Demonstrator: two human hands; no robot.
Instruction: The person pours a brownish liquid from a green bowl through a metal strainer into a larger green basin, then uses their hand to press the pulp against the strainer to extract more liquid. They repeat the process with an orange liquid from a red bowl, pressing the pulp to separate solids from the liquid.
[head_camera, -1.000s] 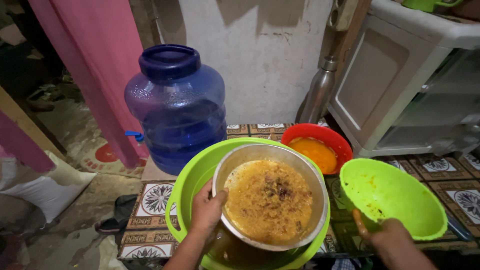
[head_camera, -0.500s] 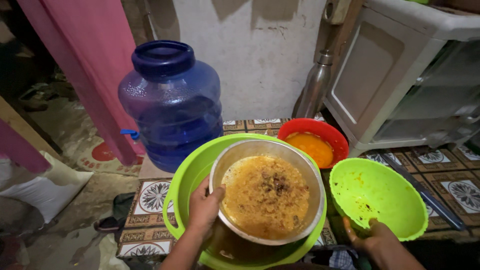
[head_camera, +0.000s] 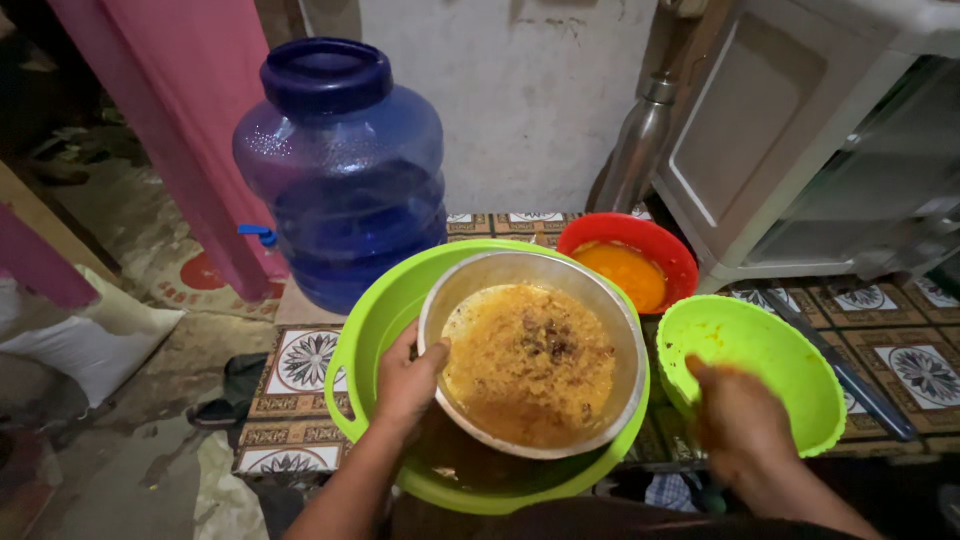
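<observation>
- Three plastic bowls: one large green basin (head_camera: 375, 320) on the tiled floor (head_camera: 305, 360) at the bottom middle, one smaller green bowl (head_camera: 770, 350) just to its right, and one red bowl (head_camera: 640, 235) with orange liquid behind them, near the wall.
- One metal bowl (head_camera: 615, 330), dirty with yellow-brown food residue, held tilted inside the large green basin.
- One big blue water jug (head_camera: 340, 170) with a small tap stands at the basin's far left edge; one steel flask (head_camera: 635, 150) leans by the wall.
- Left hand (head_camera: 405, 385) grips the metal bowl's left rim, thumb over the edge.
- Right hand (head_camera: 735, 420) is blurred at the near rim of the smaller green bowl; whether it grasps the rim cannot be told.
- The basin's bottom is hidden under the metal bowl; a white cabinet (head_camera: 760, 150) is cut off at the right edge.
</observation>
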